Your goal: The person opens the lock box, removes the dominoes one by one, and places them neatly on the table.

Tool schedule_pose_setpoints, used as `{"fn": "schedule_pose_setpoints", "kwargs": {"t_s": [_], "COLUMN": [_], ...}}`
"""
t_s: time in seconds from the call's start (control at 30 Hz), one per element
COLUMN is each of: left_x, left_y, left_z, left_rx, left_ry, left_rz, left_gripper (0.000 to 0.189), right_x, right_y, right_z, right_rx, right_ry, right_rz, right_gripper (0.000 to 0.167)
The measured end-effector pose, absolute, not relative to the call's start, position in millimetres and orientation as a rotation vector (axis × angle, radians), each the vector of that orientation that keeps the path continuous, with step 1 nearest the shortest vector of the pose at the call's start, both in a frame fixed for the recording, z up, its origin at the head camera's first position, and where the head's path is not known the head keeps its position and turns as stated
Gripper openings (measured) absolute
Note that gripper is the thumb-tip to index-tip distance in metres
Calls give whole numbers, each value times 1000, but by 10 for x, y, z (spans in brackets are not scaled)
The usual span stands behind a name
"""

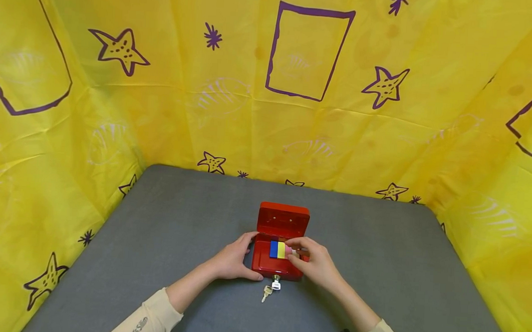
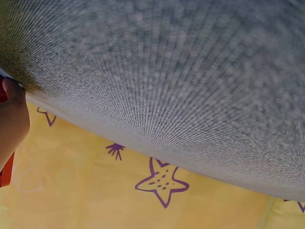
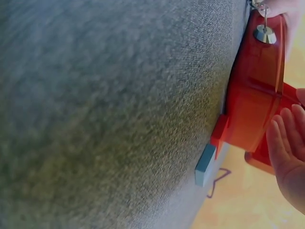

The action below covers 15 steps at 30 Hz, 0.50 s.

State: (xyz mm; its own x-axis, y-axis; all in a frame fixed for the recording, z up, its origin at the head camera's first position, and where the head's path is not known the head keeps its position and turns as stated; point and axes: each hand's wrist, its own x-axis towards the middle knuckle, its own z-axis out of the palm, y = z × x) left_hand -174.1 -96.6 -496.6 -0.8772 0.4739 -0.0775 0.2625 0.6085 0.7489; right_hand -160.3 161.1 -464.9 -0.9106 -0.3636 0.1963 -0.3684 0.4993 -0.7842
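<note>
Right grip (image 1: 317,262) is pinching a pink block (image 1: 288,251) in the open red box (image 1: 261,261), left grip (image 1: 233,259) bracing its left side; a hasty release could be jostling the neighbouring yellow block (image 1: 281,250).

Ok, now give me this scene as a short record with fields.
Box: red box, lid up
Left hand: holds the box's left side
Right hand: fingers at the right end of a row of blocks
Row: blue, yellow, pink visible; over the box's inside
Lock: key inserted; second key in front
Beside box: red block, blue block
</note>
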Motion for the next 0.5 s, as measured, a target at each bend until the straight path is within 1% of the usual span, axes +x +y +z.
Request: {"fn": "schedule_pose_setpoints", "kwargs": {"t_s": [0.5], "left_x": [-1743], "left_y": [-976], "left_z": [-4972], "left_rx": [626], "left_ry": [2565], "left_rz": [1144], "left_gripper": [103], "right_x": [-1644], "right_y": [1525], "right_z": [-4659], "right_rx": [751], "right_ry": [-2762], "right_rz": [1426], "right_gripper": [30]}}
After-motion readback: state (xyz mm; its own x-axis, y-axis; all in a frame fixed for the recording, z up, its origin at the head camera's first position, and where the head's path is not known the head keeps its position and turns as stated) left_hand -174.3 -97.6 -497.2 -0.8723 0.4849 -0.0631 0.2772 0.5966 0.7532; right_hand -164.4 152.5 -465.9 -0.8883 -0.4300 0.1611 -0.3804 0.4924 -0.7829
